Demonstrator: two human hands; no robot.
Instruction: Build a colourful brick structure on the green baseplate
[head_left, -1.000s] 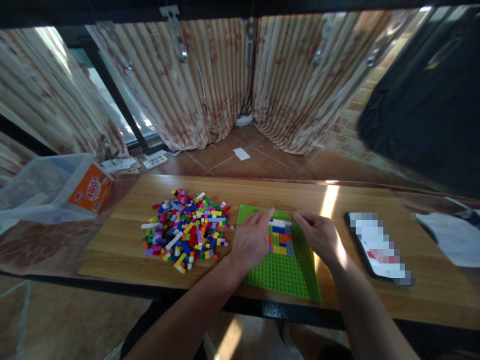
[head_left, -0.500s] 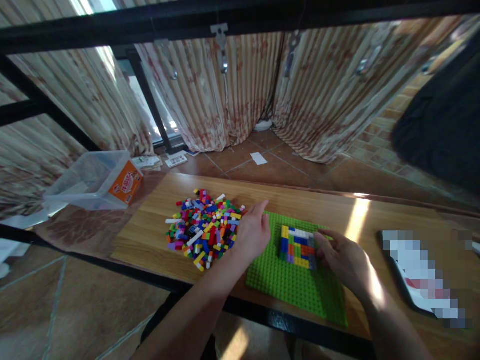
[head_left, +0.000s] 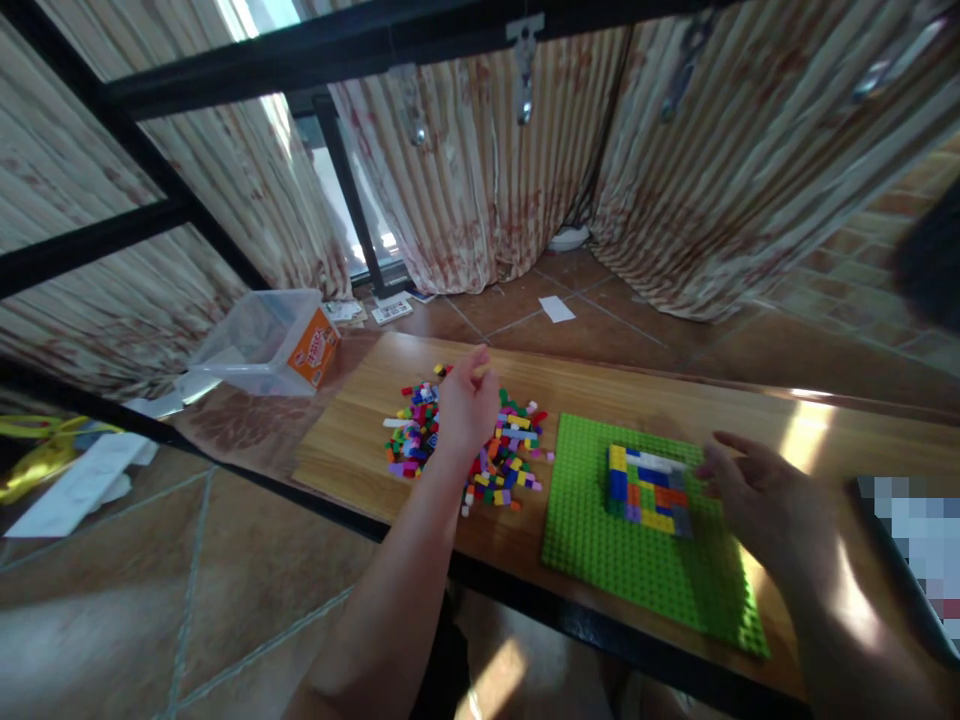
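Note:
My left hand (head_left: pixel 469 408) is over the pile of loose toy bricks (head_left: pixel 517 435), covering its middle. Its fingers are curled towards the thumb, and whatever may be between them is too small to name. A small multicoloured brick build (head_left: pixel 651 490), roughly rectangular, sits on the green baseplate (head_left: pixel 600 570). My right hand (head_left: pixel 769 495) hovers over the baseplate's right edge, just right of the build and apart from it. Its fingers look loosely stretched and apart, somewhat blurred, with nothing seen in them.
A clear plastic box (head_left: pixel 262 345) with an orange label stands past the left end of the wooden board (head_left: pixel 345 420). A dark-edged, pixelated flat object (head_left: pixel 911 550) lies at the right. A black metal bar (head_left: pixel 360 60) crosses above, before striped curtains (head_left: pixel 480 190).
My left hand has moved left from the baseplate's edge onto the brick pile, its fingers curling. My right hand has drawn away from the build's right side. The view has turned left.

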